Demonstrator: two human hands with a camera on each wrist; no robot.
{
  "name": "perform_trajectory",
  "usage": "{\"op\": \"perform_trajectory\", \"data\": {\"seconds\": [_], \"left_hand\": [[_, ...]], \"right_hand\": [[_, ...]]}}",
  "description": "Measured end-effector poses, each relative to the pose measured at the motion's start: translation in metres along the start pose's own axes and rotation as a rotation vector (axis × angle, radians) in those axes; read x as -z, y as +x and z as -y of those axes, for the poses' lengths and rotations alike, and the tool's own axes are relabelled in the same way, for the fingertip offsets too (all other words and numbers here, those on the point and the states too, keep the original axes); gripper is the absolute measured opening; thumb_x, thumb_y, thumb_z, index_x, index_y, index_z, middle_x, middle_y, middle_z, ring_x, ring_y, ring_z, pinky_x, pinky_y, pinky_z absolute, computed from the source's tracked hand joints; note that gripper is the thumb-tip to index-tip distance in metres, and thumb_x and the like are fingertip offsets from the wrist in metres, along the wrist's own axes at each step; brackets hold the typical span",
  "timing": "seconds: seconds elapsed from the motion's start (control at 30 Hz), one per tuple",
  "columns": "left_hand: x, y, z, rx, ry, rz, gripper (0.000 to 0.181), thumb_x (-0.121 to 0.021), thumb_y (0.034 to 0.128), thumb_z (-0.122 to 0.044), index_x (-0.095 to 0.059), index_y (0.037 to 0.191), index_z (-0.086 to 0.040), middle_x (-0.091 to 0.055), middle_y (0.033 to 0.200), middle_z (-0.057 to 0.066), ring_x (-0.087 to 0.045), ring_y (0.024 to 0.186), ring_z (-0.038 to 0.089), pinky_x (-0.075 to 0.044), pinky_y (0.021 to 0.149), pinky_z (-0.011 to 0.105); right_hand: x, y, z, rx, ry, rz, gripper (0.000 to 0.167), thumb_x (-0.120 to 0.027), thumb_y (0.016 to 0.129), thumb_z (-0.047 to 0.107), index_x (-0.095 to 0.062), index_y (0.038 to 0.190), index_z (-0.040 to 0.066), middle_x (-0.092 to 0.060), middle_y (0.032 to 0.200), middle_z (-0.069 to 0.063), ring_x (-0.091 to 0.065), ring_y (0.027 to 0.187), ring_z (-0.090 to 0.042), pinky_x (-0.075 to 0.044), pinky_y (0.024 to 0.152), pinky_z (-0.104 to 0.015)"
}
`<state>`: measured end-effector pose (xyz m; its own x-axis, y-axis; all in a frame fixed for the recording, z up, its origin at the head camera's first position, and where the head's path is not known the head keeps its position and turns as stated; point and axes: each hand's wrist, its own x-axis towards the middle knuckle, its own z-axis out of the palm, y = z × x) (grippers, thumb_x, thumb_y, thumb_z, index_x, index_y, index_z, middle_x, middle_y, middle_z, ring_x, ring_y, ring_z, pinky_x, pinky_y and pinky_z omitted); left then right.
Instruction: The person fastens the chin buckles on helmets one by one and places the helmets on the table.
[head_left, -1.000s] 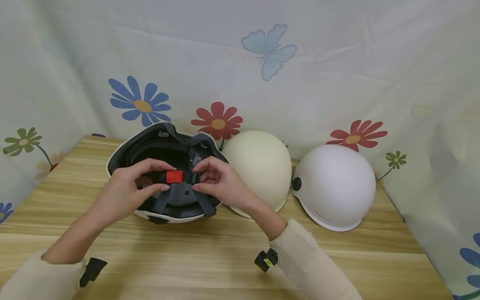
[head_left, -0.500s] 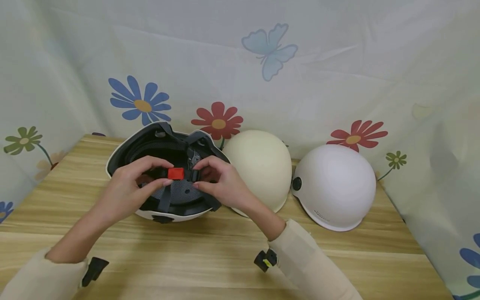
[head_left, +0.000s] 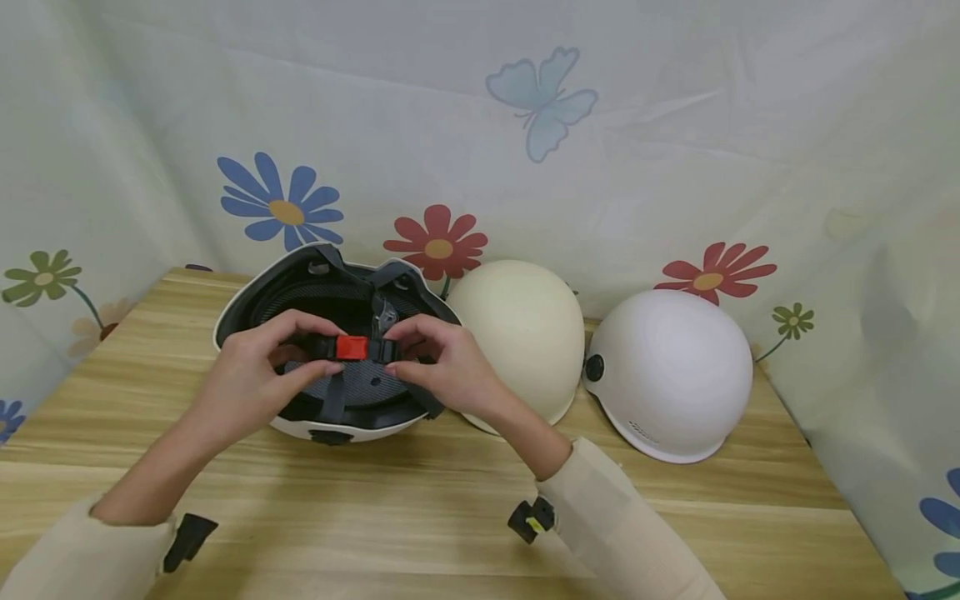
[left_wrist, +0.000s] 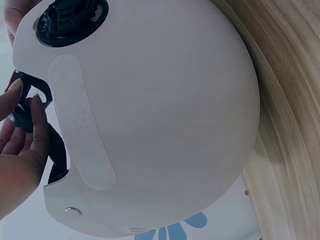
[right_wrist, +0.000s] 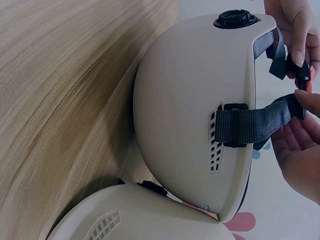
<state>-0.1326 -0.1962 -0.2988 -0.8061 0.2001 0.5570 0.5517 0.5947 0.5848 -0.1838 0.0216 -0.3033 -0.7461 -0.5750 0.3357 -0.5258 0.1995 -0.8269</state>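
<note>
An upturned white helmet (head_left: 375,434) shows its black lining. Above its opening, my left hand (head_left: 258,367) pinches the left end of a red-and-black chin strap buckle (head_left: 352,347) between thumb and fingers. My right hand (head_left: 450,358) pinches the buckle's black right end, where the strap comes in. Both ends meet in one line; whether they are latched I cannot tell. In the right wrist view, the dark chin strap (right_wrist: 245,126) runs from the helmet's side up to my right hand (right_wrist: 302,145). The left wrist view has my left hand (left_wrist: 22,150) beside the rim.
Close to the right of the held helmet, a cream helmet (head_left: 517,333) sits dome up. Beyond it is a white helmet (head_left: 675,375) with a black side knob. All stand on a wood-grain table (head_left: 420,517) before a flowered cloth (head_left: 637,192).
Both hands have lifted the buckle slightly. Its black right end now lies closer against the red part. The helmet has shifted a little; the other two helmets stay put.
</note>
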Motion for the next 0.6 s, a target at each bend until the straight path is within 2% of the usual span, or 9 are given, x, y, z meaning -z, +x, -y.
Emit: {"op": "perform_trajectory", "data": {"seconds": [0.13, 0.27, 0.37, 0.5, 0.6], "left_hand": [[-0.0007, 0.0, 0.001, -0.027, 0.0, -0.016, 0.037, -0.076, 0.0681, 0.004, -0.062, 0.102, -0.003, -0.063, 0.098, 0.008, -0.061, 0.082, 0.016, -0.045, 0.069, 0.008], [-0.0018, 0.0, 0.0016, -0.05, -0.001, -0.039, 0.036, -0.076, 0.0673, 0.003, -0.064, 0.1, -0.003, -0.064, 0.102, 0.007, -0.055, 0.091, 0.001, -0.045, 0.069, 0.008], [-0.002, -0.0002, 0.0022, -0.064, 0.01, -0.048, 0.035, -0.077, 0.0664, 0.004, -0.065, 0.099, -0.003, -0.065, 0.099, 0.007, -0.052, 0.089, -0.006, -0.045, 0.068, 0.008], [-0.0024, -0.0008, 0.0029, -0.084, 0.013, -0.056, 0.034, -0.077, 0.0658, 0.005, -0.067, 0.098, -0.004, -0.066, 0.096, 0.006, -0.055, 0.084, -0.003, -0.045, 0.066, 0.009], [-0.003, -0.0014, 0.0028, -0.082, -0.017, -0.075, 0.034, -0.076, 0.0661, 0.006, -0.068, 0.098, -0.004, -0.066, 0.095, 0.005, -0.056, 0.079, 0.0, -0.045, 0.065, 0.01]], "right_hand": [[0.0005, -0.0003, -0.0008, 0.012, 0.019, 0.0, 0.026, -0.068, 0.079, -0.001, -0.06, 0.105, -0.001, -0.06, 0.095, -0.01, -0.057, 0.081, -0.016, -0.051, 0.075, -0.027], [0.0009, -0.0009, -0.0008, 0.037, 0.04, 0.004, 0.026, -0.067, 0.079, -0.002, -0.06, 0.104, -0.002, -0.06, 0.094, -0.011, -0.057, 0.08, -0.017, -0.051, 0.074, -0.031], [0.0009, -0.0013, -0.001, 0.041, 0.046, 0.007, 0.026, -0.067, 0.079, -0.001, -0.06, 0.105, -0.002, -0.06, 0.094, -0.012, -0.057, 0.08, -0.017, -0.051, 0.075, -0.033], [0.0008, -0.0024, -0.0017, 0.032, 0.045, 0.008, 0.026, -0.068, 0.079, -0.001, -0.06, 0.104, -0.002, -0.06, 0.094, -0.011, -0.057, 0.081, -0.017, -0.051, 0.075, -0.035], [0.0006, -0.0031, -0.0022, 0.027, 0.046, 0.008, 0.026, -0.068, 0.079, -0.001, -0.06, 0.104, -0.002, -0.06, 0.093, -0.01, -0.056, 0.08, -0.017, -0.051, 0.075, -0.037]]}}
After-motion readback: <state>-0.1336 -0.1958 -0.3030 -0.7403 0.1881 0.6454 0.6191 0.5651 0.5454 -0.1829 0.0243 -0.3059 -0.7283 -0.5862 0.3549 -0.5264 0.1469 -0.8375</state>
